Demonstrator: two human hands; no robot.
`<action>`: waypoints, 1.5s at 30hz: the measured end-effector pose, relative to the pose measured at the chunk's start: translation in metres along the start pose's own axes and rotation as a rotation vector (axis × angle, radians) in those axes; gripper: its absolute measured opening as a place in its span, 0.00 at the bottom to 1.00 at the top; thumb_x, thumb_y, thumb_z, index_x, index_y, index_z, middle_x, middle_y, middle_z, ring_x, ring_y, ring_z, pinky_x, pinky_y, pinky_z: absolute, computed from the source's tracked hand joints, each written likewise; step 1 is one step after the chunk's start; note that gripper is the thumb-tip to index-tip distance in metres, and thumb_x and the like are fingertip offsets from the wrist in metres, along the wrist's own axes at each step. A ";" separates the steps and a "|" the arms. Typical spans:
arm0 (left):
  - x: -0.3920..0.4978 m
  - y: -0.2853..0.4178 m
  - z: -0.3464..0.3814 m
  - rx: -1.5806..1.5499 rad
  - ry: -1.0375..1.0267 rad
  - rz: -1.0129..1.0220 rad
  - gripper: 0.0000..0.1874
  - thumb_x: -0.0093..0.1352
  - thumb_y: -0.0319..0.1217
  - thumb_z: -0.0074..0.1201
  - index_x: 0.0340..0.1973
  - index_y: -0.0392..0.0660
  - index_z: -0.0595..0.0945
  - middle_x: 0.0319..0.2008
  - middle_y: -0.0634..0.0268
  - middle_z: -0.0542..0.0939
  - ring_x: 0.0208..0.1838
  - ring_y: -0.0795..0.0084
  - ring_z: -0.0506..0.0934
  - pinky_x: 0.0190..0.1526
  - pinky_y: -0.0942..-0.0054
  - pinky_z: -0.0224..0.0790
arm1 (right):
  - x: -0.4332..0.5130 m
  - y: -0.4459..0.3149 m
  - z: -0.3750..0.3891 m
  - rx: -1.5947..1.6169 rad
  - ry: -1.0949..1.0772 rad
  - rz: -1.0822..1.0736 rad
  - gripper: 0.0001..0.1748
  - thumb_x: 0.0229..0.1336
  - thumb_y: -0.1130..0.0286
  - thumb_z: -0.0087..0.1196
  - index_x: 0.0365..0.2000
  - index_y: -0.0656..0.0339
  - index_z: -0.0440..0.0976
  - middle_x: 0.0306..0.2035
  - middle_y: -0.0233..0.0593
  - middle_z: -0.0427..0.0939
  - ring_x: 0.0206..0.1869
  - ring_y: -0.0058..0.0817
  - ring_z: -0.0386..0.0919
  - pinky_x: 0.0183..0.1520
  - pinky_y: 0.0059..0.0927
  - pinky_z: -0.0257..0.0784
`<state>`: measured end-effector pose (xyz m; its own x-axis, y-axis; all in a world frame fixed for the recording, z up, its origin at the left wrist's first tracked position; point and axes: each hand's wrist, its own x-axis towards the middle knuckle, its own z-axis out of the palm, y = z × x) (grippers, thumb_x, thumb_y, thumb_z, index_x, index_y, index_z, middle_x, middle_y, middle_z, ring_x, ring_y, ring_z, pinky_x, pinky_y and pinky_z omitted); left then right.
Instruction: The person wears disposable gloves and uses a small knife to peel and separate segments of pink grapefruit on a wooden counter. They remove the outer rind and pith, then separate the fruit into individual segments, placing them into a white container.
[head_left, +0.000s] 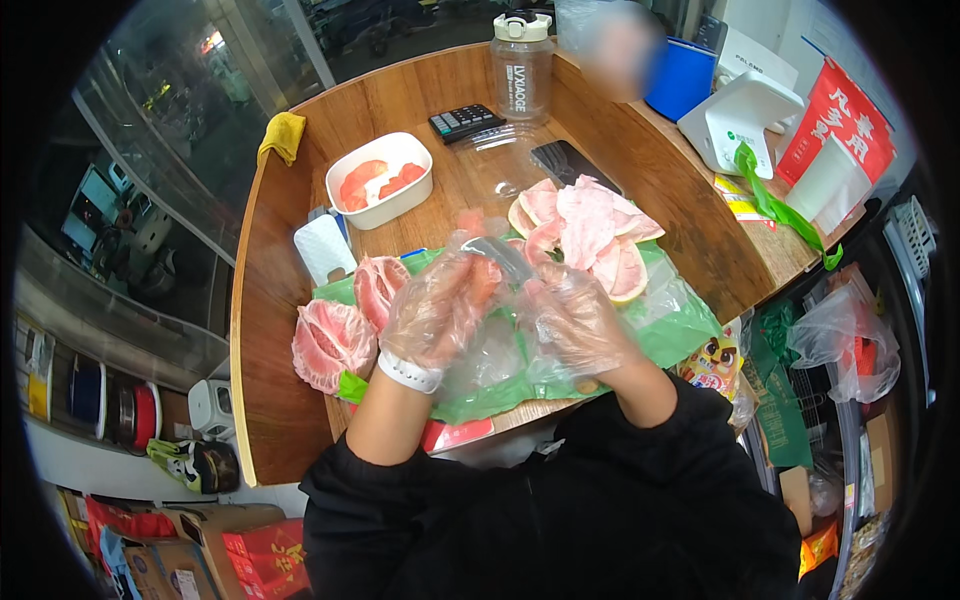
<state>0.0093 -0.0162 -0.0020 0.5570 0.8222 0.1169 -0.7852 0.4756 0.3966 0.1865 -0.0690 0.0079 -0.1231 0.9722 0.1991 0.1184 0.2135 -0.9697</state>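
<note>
My left hand (435, 307), in a clear plastic glove, holds a peeled pink pomelo segment (486, 279). Close beside it, my right hand (574, 319), gloved too, is closed around a shiny grey blade-like tool (496, 253); the fingers hide its grip. Both hands are above a green plastic bag (487, 390) spread on the wooden desk. Left of my left hand sit two peeled pomelo chunks, one nearer me (334, 345) and one behind it (380, 289). Pomelo peel (592, 225) is heaped beyond my right hand. A white bowl (390, 214) at the back left contains pink pulp.
A raised wooden rim (262, 300) borders the desk. Toward the back are a clear plastic container (499, 161), a calculator (465, 122), a drink bottle (521, 75) and a black phone (574, 165). A white payment stand (739, 124) occupies the right ledge.
</note>
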 end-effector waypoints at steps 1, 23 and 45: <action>0.000 0.000 0.000 0.052 0.019 0.001 0.21 0.71 0.22 0.44 0.59 0.36 0.66 0.50 0.60 0.74 0.48 0.71 0.76 0.52 0.75 0.72 | 0.000 0.000 0.000 -0.010 0.009 -0.010 0.16 0.65 0.65 0.47 0.49 0.64 0.70 0.29 0.32 0.70 0.29 0.20 0.66 0.32 0.22 0.61; 0.001 -0.004 0.019 0.136 0.191 0.069 0.25 0.71 0.27 0.46 0.63 0.46 0.63 0.50 0.69 0.75 0.45 0.73 0.73 0.47 0.69 0.68 | -0.016 0.000 0.004 0.233 -0.056 0.163 0.10 0.66 0.66 0.46 0.30 0.59 0.70 0.20 0.26 0.69 0.21 0.13 0.66 0.23 0.17 0.62; 0.005 -0.008 0.024 0.054 0.096 0.041 0.32 0.73 0.45 0.40 0.61 0.31 0.57 0.61 0.45 0.63 0.66 0.50 0.62 0.66 0.52 0.54 | -0.007 -0.015 -0.030 0.024 0.365 -0.044 0.09 0.60 0.72 0.50 0.39 0.64 0.73 0.25 0.26 0.72 0.26 0.12 0.66 0.27 0.17 0.62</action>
<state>0.0249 -0.0232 0.0175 0.4941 0.8681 0.0476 -0.7896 0.4252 0.4424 0.2146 -0.0757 0.0251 0.2328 0.9333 0.2735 0.0971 0.2576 -0.9614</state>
